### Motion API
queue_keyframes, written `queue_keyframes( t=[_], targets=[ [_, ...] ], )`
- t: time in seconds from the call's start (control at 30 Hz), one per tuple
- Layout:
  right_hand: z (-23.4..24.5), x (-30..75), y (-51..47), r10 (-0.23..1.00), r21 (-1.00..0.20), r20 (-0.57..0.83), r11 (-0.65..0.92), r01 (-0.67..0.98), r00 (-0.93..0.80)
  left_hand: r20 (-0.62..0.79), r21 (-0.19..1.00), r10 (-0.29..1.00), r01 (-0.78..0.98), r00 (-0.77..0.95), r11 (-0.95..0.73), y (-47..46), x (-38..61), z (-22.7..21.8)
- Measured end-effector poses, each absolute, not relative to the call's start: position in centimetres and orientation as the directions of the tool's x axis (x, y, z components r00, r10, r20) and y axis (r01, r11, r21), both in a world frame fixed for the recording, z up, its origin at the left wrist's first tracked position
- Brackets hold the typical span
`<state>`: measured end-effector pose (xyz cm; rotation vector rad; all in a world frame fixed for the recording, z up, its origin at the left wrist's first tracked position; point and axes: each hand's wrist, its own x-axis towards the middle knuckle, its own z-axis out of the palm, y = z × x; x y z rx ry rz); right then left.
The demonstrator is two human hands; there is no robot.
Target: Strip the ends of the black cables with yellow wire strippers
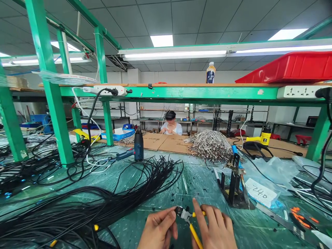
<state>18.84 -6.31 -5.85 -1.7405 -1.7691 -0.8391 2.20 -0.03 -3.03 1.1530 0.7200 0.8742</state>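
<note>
Pinching a small black piece (pixel 178 210) in its fingers, the left hand (pixel 158 228) hangs over the green desk (pixel 249 228) near black wires (pixel 124 197), while the right hand (pixel 215 226) has its fingers around yellow cutters (pixel 185 215) that meet the piece.

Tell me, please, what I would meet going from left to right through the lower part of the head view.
Long bundle of thin black cables, bare left hand, metal pliers with yellow handles, bare right hand, black metal stand, rectangular white card marked 240.
</note>
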Motion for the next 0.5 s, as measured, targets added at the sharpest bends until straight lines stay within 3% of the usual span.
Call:
queue_keyframes(
  t=[0.3,0.5],
  targets=[
    [-7.0,18.5,-6.1,0.723,0.14,0.691,-0.089,0.986,-0.033,0.009,0.995,0.921,-0.091,0.391,0.029,-0.2,2.4,-2.9],
    [-8.5,17.7,-5.8,0.798,0.051,0.601,-0.101,0.994,0.05,-0.021,0.993,0.921,-0.099,0.389,0.065,0.0,2.5,-3.5]
  ],
)
